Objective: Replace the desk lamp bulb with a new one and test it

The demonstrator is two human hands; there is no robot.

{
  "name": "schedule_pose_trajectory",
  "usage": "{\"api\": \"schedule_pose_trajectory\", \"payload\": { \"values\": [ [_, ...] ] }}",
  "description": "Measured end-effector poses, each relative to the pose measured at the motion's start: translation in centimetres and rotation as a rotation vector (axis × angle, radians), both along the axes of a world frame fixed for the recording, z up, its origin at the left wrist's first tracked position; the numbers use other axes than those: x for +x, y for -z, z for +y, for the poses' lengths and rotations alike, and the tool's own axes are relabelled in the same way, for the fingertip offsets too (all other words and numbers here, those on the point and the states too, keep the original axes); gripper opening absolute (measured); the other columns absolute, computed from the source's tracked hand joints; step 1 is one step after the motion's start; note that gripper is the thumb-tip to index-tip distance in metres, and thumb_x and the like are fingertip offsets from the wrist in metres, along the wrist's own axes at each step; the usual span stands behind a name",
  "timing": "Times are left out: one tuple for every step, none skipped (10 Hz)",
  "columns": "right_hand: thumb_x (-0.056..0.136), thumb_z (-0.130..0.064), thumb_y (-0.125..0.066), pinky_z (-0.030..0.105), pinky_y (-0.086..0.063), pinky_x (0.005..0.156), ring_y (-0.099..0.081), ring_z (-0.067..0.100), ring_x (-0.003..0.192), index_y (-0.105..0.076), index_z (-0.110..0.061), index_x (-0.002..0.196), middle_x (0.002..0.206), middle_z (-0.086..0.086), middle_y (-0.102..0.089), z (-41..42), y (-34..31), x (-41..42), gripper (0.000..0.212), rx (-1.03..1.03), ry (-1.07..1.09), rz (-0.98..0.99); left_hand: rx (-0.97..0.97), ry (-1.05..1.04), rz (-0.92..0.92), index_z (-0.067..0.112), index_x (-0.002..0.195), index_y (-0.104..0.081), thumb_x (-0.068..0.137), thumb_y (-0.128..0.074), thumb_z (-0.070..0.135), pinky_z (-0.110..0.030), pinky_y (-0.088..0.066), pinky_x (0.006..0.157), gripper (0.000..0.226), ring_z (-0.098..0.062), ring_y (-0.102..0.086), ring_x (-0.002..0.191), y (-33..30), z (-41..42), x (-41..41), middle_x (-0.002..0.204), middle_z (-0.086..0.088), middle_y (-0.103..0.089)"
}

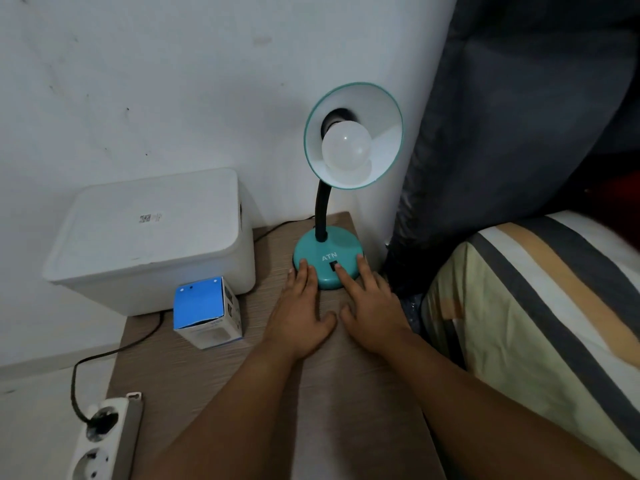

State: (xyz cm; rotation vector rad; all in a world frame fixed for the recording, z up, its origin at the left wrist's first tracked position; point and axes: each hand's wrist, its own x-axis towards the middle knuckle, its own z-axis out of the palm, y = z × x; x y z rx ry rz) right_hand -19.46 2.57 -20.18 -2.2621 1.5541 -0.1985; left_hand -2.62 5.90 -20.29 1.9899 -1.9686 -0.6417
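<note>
White wall backs a narrow wood-grain bedside table (214,382), with a striped bed (540,306) along its right edge. The teal desk lamp (327,258) stands at the far right corner of the table, gooseneck upright, shade tilted toward the person. A bulb (346,148) sits in the socket, unlit.

Both hands rest on the front of the lamp base. The left hand (299,317) lies flat, fingers loosely spread, fingertips on the base's left front rim; it appears to steady the base. The right hand (372,311) also lies open, pinching nothing, with its index fingertip (340,270) at the black rocker switch (333,265) below the "ATN" lettering.

Key relation: the switch lies directly ahead of the right index finger, touching or just beside it. The right hand is therefore the acting hand; judged step: switching to test.

A blue-and-white bulb box (207,313) stands near left, beside a white bin (152,237). The cord (104,355) runs to a power strip (104,438).
</note>
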Motion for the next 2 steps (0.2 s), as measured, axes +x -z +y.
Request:
{"api": "schedule_pose_trajectory", "payload": {
  "values": [
    [0.097, -0.044, -0.044, 0.05, -0.023, 0.118, -0.004, 0.025, 0.152, 0.0, -0.041, 0.156, 0.166, 0.002, 0.009, 1.3, -0.6, -0.7, 0.074, -0.005, -0.012, -0.01, 0.028, -0.014, 0.019, 0.015, 0.161, 0.004, 0.093, -0.056, 0.05, -0.038, -0.007, 0.127, 0.097, -0.021, 0.013, 0.154, -1.1, 0.9, -0.2, 0.169, -0.004, 0.009],
    [0.098, -0.043, -0.043, 0.045, -0.02, 0.119, -0.002, 0.019, 0.152, -0.003, -0.035, 0.158, 0.167, 0.001, 0.003, 2.9, -1.6, -1.0, 0.072, -0.001, -0.024, -0.023, 0.031, 0.008, 0.009, 0.014, 0.161, 0.001, 0.094, -0.054, 0.051, -0.035, -0.006, 0.127, 0.094, -0.02, 0.013, 0.154, -2.2, 2.9, -0.6, 0.169, -0.004, 0.006]
  ]
}}
